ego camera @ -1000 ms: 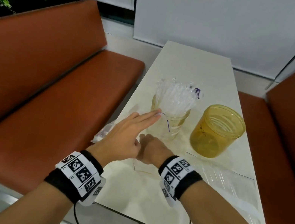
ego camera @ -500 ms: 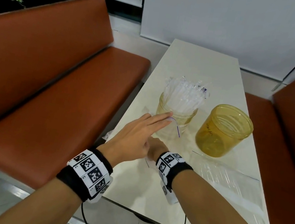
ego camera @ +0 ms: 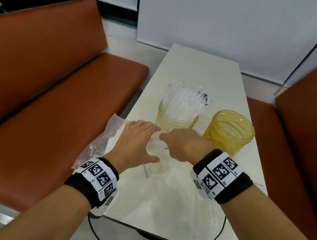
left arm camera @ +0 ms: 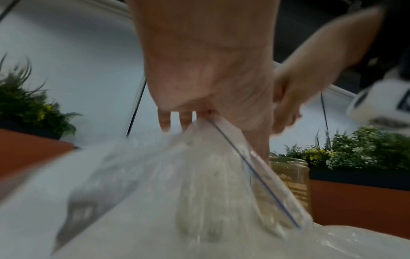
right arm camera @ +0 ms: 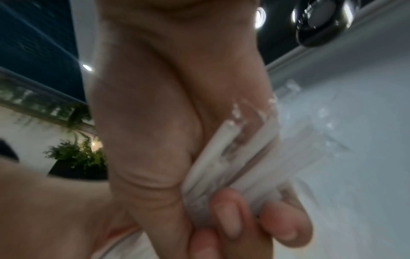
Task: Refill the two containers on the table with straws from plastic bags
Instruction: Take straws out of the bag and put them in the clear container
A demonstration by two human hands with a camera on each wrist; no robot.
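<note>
A long white table is seen between two orange benches. At 12 o'clock from the hands, a jar full of straws stands just beside an empty yellow jar at 1 o'clock. A clear plastic bag is pressed down by the left hand, fingers spread flat. Its zip edge is pinched tight by the right hand.
</note>
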